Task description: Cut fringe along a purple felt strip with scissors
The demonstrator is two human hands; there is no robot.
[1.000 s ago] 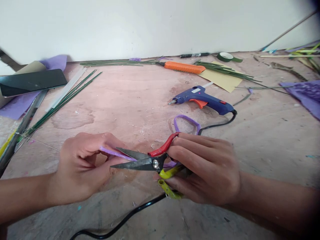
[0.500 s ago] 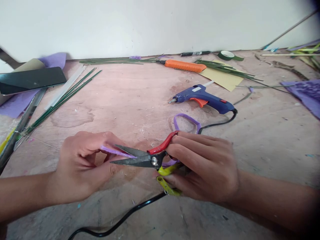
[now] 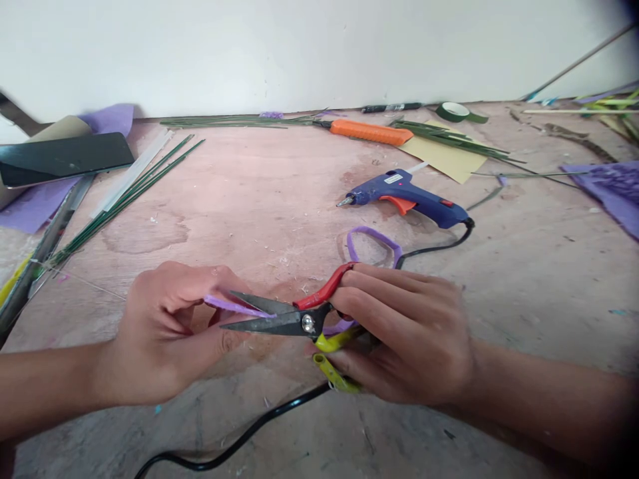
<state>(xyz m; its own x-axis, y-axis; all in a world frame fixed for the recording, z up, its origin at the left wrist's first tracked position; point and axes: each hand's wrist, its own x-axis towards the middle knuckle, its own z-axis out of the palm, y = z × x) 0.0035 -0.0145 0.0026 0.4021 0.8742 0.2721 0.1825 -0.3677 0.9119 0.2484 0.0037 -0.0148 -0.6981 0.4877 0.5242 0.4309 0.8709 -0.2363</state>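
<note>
My right hand [image 3: 399,326] is closed round the handles of a pair of scissors [image 3: 287,318], one handle red and the other yellow. Their dark blades point left and stand a little apart. A thin purple strip [image 3: 234,306] runs between the blades, and my left hand [image 3: 172,332] pinches its left end. More purple strip shows behind the scissors' handles, and a loop of it [image 3: 372,233] lies on the table beyond my right hand. The tips of the left fingers are partly hidden behind the thumb and blades.
A blue glue gun [image 3: 404,193] lies behind the right hand, its black cable running under it. At the back are an orange cutter knife [image 3: 372,132], green tape [image 3: 454,112] and green wires [image 3: 449,140]. A phone [image 3: 64,159] leans on a cardboard roll at left.
Hardly anything differs. My left hand has shifted very slightly right with the purple strip; the scissors stay almost in place with their blades still apart.
</note>
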